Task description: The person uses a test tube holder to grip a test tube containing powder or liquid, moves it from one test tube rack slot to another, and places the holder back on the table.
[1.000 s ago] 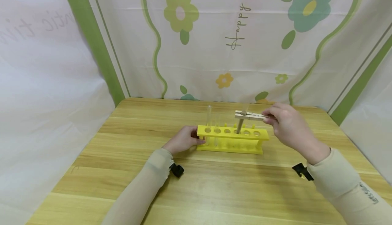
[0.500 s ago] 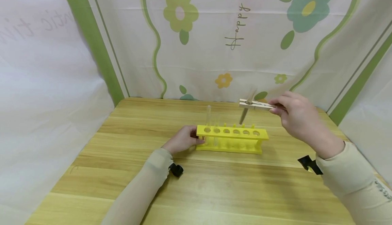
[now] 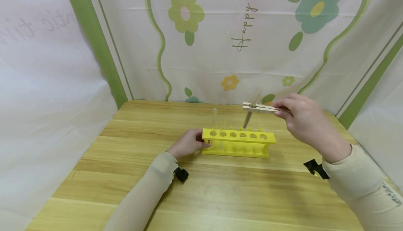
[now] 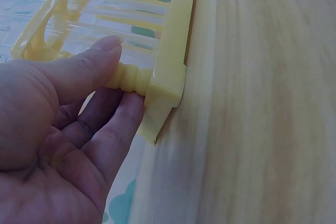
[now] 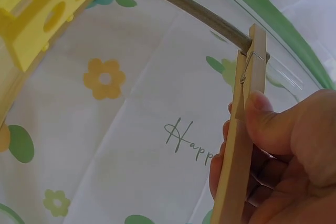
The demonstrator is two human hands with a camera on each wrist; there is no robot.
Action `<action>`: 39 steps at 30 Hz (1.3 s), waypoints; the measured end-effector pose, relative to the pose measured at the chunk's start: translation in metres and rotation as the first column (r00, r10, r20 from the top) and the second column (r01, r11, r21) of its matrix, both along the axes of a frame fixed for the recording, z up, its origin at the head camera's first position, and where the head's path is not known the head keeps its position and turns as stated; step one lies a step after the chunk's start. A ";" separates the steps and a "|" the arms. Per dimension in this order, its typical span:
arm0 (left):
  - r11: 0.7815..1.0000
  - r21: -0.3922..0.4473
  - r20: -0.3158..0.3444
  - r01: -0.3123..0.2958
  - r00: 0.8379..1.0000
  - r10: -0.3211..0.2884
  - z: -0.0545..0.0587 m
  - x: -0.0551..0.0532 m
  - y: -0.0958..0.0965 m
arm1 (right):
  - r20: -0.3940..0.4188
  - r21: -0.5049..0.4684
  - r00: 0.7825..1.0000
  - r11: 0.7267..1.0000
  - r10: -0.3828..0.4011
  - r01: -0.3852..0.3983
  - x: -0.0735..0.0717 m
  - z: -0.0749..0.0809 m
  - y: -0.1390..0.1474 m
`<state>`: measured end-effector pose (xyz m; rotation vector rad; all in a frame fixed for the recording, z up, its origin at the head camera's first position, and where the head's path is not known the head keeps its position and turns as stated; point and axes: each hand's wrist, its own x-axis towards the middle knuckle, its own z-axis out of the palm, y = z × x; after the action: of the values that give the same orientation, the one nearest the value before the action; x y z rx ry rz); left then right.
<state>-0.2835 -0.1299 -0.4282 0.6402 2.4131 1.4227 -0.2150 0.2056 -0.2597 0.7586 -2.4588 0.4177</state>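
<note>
My right hand (image 3: 303, 121) holds a wooden test tube clamp (image 3: 263, 109) by its handle, thumb on one arm. Its jaws grip a test tube (image 3: 247, 119) whose lower part is filled with something grey-brown. Tilted, the tube overlaps the space just above and behind the yellow test tube rack (image 3: 238, 139), its rounded bottom out of the holes. At the rack's left end, my left hand (image 3: 188, 143) pinches the ridged end post (image 4: 128, 78) between thumb and fingers. Two clear test tubes, one taller (image 3: 214, 119) and one shorter (image 3: 223, 126), stand in the leftmost holes.
The rack stands on a wood-grain table (image 3: 201, 189), with several open holes right of the clear tubes and a row of short pegs behind. A white cloth (image 3: 207, 42) printed with flowers hangs behind the table; white cloth also hangs at both sides.
The filled test tube, at a rack hole a second ago, has risen out of it, up and right, with the clamp and right hand. Since then it has shifted slightly left. The left hand stays put.
</note>
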 end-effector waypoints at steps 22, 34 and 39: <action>1.000 -0.004 -0.007 0.004 1.000 -0.004 0.000 -0.002 0.000 | -0.003 -0.022 0.998 0.998 0.057 -0.057 -0.009 -0.018 -0.015; 1.000 -0.006 -0.003 0.004 1.000 -0.004 -0.001 -0.003 -0.001 | 0.038 -0.020 0.998 0.998 0.054 -0.053 -0.012 -0.026 -0.019; 1.000 -0.007 -0.001 0.001 1.000 -0.001 -0.001 -0.003 -0.001 | 0.043 -0.011 0.998 0.999 0.053 -0.052 -0.014 -0.030 -0.021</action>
<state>-0.2867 -0.1310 -0.4291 0.6407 2.4176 1.4128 -0.2290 0.1850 -0.2895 0.8193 -2.4795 0.4708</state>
